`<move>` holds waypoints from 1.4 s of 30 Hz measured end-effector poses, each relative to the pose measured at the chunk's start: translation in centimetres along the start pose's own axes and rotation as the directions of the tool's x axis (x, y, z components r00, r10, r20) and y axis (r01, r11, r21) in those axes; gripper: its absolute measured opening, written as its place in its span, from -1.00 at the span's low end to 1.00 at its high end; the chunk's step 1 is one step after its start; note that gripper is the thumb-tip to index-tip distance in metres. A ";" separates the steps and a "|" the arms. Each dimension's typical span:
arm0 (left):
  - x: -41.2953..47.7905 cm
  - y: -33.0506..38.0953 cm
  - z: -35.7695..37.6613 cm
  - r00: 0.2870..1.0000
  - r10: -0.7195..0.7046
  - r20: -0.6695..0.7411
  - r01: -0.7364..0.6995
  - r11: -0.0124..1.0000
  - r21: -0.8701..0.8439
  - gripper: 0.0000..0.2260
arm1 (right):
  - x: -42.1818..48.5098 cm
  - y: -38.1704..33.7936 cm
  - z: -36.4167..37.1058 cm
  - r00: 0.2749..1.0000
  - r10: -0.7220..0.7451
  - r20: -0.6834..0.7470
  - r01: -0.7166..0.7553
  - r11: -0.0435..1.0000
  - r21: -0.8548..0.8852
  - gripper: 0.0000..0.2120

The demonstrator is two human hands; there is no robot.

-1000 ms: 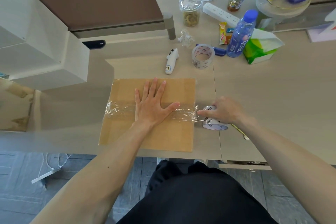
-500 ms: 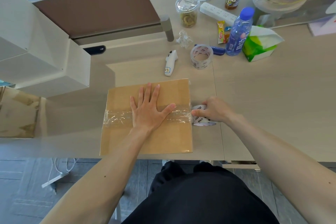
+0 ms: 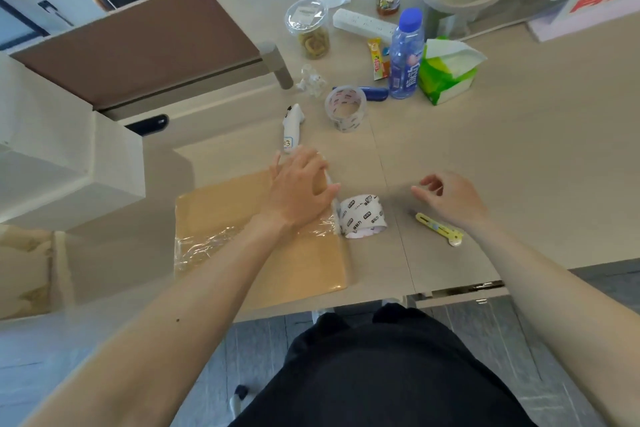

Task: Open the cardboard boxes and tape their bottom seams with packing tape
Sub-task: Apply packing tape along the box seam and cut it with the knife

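A flattened cardboard box (image 3: pixel 263 263) lies on the desk in front of me, with a wrinkled strip of clear tape (image 3: pixel 207 243) across its middle. The strip still runs to a white printed tape roll (image 3: pixel 362 217) standing at the box's right edge. My left hand (image 3: pixel 301 191) lies over the box's far right corner, fingers spread and relaxed, thumb close to the roll. To the right of the roll, my right hand (image 3: pixel 450 198) hovers with loosely curled fingers and holds nothing. Beside my right wrist a yellow utility knife (image 3: pixel 440 229) rests on the desk.
Behind the box are a white handheld device (image 3: pixel 292 126), a second tape roll (image 3: pixel 345 107), a blue bottle (image 3: pixel 405 52), a green tissue pack (image 3: pixel 446 73), a snack cup (image 3: pixel 308 31) and a power strip (image 3: pixel 363 22). A white cabinet (image 3: pixel 69 156) and more cardboard (image 3: pixel 24 270) stand left.
My right hand let go of the tape roll and drew away to the right, uncovering the yellow knife. My left hand slid right along the tape toward the box's right edge.
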State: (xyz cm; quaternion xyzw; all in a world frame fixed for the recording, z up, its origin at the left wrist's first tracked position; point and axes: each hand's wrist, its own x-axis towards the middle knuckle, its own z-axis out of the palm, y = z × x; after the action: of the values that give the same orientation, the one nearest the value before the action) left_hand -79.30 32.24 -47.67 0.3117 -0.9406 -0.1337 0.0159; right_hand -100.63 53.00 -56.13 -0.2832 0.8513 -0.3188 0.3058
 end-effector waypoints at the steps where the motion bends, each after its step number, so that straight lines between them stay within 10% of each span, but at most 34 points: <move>1: 0.9 0.7 0.1 0.997 0.044 0.060 -0.044 0.999 0.001 -0.63 | -0.2 1.5 -0.5 1.000 0.029 -0.002 -0.029 0.997 -0.072 -0.73; 8: 3.5 0.8 0.4 0.931 0.137 0.338 -0.201 0.966 0.162 -0.61 | -2.8 6.0 0.6 0.975 0.197 0.101 -0.152 0.926 -0.346 -0.53; 14: 3.8 1.1 -0.4 0.922 0.131 0.364 -0.212 0.958 0.193 -0.56 | -3.5 5.8 2.5 0.977 0.205 0.049 -0.169 0.900 -0.401 -0.90; 24: 7.5 1.7 -1.3 0.835 0.123 0.537 -0.270 0.941 0.203 -0.56 | -6.9 2.0 1.6 0.953 0.289 0.085 -0.290 0.957 -0.009 -0.94; 42: 11.2 5.4 4.8 0.250 0.281 0.927 -0.271 0.939 -0.212 -0.76 | -15.4 -11.2 5.0 0.972 0.215 0.095 -0.235 0.870 0.434 -0.78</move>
State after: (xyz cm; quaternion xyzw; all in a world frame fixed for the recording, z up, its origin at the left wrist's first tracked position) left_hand -92.03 30.95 -51.43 0.0038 -0.8068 -0.2899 -0.5148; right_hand -83.89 54.41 -45.91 -0.1122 0.7766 -0.4599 0.4156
